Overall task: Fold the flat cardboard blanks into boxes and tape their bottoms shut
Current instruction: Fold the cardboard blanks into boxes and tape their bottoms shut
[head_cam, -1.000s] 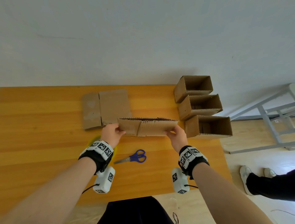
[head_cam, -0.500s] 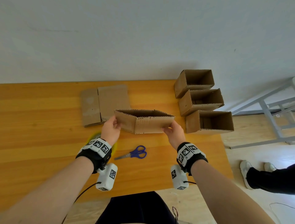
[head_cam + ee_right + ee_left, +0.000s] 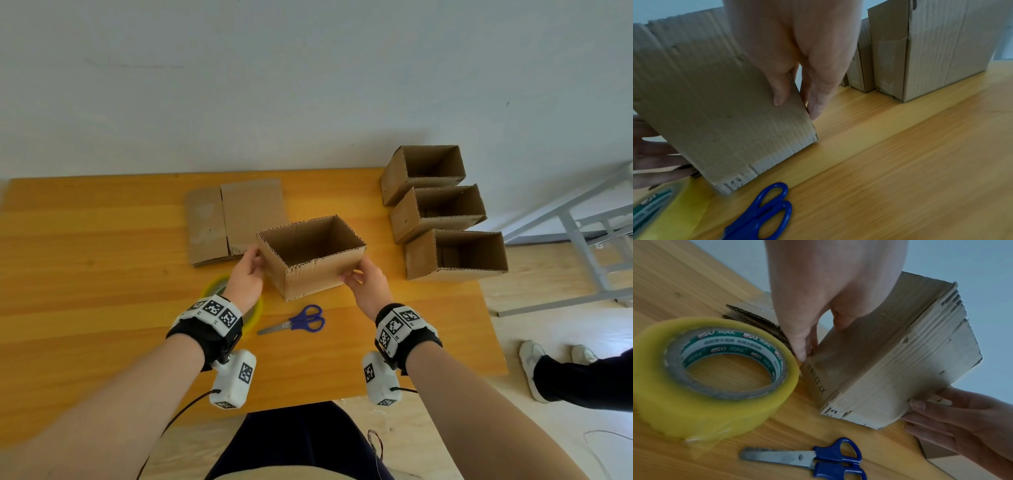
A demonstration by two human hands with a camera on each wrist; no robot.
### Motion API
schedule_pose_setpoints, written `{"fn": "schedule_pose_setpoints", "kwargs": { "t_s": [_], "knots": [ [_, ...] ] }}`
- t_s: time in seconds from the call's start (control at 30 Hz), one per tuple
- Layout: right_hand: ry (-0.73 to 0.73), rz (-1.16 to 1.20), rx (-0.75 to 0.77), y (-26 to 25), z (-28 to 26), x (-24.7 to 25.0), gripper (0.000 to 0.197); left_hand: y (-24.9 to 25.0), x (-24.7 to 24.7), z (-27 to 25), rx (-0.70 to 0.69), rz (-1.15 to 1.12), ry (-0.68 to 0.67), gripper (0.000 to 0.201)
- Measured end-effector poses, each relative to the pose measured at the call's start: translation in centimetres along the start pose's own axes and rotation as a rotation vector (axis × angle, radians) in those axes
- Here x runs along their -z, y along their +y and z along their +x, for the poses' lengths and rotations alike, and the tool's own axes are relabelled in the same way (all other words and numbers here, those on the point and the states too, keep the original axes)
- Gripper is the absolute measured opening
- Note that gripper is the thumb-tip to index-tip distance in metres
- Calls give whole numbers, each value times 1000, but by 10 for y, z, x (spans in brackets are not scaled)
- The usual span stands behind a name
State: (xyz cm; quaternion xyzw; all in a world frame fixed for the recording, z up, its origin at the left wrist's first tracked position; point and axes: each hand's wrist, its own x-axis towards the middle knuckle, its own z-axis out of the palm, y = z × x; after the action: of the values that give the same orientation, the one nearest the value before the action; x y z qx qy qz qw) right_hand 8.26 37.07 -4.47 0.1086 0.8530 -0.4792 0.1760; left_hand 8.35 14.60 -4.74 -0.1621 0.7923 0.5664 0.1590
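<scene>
A brown cardboard box (image 3: pixel 318 270) stands opened into a rectangular tube above the wooden table (image 3: pixel 85 308), open side up. My left hand (image 3: pixel 248 270) pinches its left corner (image 3: pixel 813 352), thumb on one wall and fingers behind. My right hand (image 3: pixel 359 279) pinches the right corner, thumb (image 3: pixel 780 91) on the front wall and fingers (image 3: pixel 816 104) round the edge. Flat cardboard blanks (image 3: pixel 236 219) lie in a pile behind my left hand. A yellow tape roll (image 3: pixel 715 378) sits under my left wrist, and blue-handled scissors (image 3: pixel 298 322) lie just in front of the box.
Three folded boxes (image 3: pixel 442 212) stand in a row along the table's right edge. A grey metal frame (image 3: pixel 582 240) and a person's shoes (image 3: pixel 548 359) are on the floor to the right. A white wall runs behind the table.
The flat blank held between my hands has been pushed open into a rectangular tube, and its opening now faces up. Both hands kept their hold on its corners.
</scene>
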Motion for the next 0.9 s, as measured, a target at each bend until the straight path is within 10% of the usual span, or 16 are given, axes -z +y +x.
{"fn": "schedule_pose_setpoints", "kwargs": {
  "t_s": [0.43,0.6,0.9],
  "knots": [
    [39,-31,-83,4,-8,-5,38,12,-3,-2,97,-202,-33,30],
    [50,306,-191,-8,-12,0,23,24,1,-9,169,-272,-104,49],
    [-75,483,-264,-18,-8,0,66,27,8,-6,253,-325,-184,57]
  ]
}}
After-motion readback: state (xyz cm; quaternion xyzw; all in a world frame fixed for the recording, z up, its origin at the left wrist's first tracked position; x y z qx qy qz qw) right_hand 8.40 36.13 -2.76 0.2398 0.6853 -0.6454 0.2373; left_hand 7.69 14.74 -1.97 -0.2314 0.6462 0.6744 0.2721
